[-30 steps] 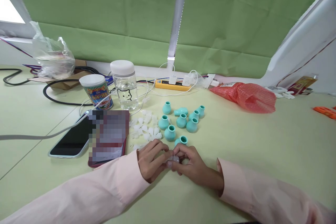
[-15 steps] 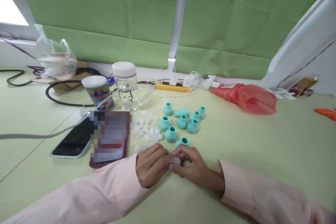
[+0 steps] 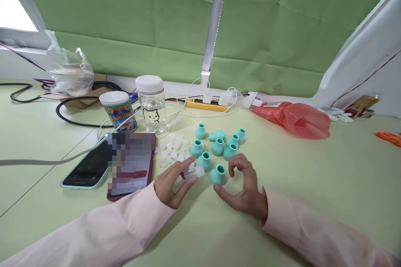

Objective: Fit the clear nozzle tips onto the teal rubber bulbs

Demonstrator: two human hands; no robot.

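The right hand (image 3: 246, 196) is curved into a loose C, with nothing in its grasp. A teal bulb-shaped pot (image 3: 216, 176) sits just left of its thumb and curled fingers, nearer to it than to the left hand (image 3: 171, 185); the pot's axis is upright, mouth upward. Whether the thumb touches it is unclear. The left hand pinches a translucent plastic fitting (image 3: 197, 172), its length pointing toward the pot. Beyond the hands lie smooth, glossy teal bulbs (image 3: 218, 147) and milky, petal-like plastic pieces (image 3: 174, 155).
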